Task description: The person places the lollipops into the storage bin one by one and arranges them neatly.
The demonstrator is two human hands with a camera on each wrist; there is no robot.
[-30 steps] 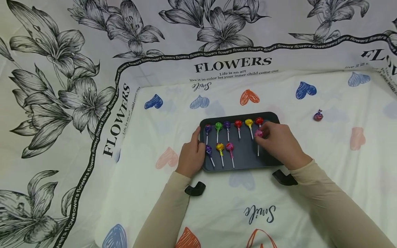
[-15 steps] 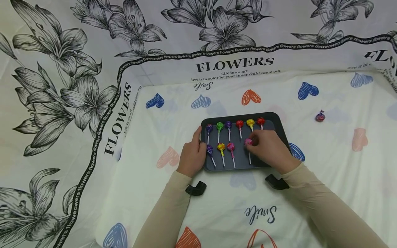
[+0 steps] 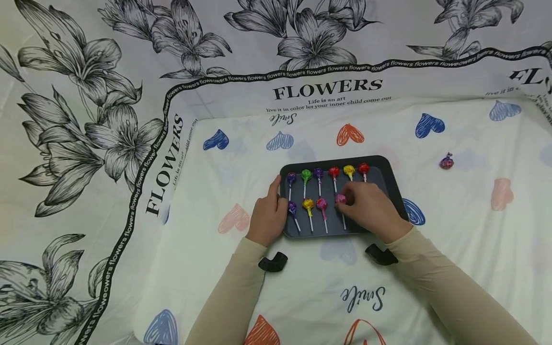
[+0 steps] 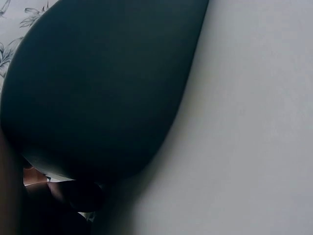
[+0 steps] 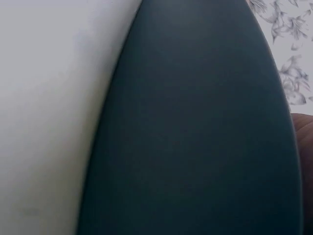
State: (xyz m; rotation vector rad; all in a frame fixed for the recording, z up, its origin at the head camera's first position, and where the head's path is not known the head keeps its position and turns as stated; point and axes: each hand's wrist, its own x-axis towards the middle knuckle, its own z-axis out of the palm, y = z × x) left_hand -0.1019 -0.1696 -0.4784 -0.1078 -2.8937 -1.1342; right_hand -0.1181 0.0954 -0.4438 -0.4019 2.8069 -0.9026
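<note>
A dark grey tray point(image 3: 332, 233) lies on the printed cloth with lollipops in two rows. My left hand point(image 3: 268, 215) grips its left edge, the index finger stretched along the rim. Between thumb and fingertips my right hand point(image 3: 373, 206) pinches a pink lollipop point(image 3: 340, 199) by its wrapped head, the white stick pointing toward me. It is over the front row, right of another pink lollipop point(image 3: 321, 204). Also in that row are a yellow lollipop point(image 3: 308, 204) and a purple lollipop point(image 3: 292, 208). Behind stands the fuller row, including a green lollipop point(image 3: 306, 175) and a red lollipop point(image 3: 334, 172).
One more wrapped lollipop point(image 3: 446, 161) lies on the cloth point(image 3: 457, 239), right of and beyond the tray. Black wrist-worn pieces sit near both cuffs. Both wrist views are mostly filled by a dark surface, with pale cloth beside it.
My right hand has moved left over the tray with the pink lollipop, from near the right end of the back row to the front row. My left hand has stayed at the tray's edge.
</note>
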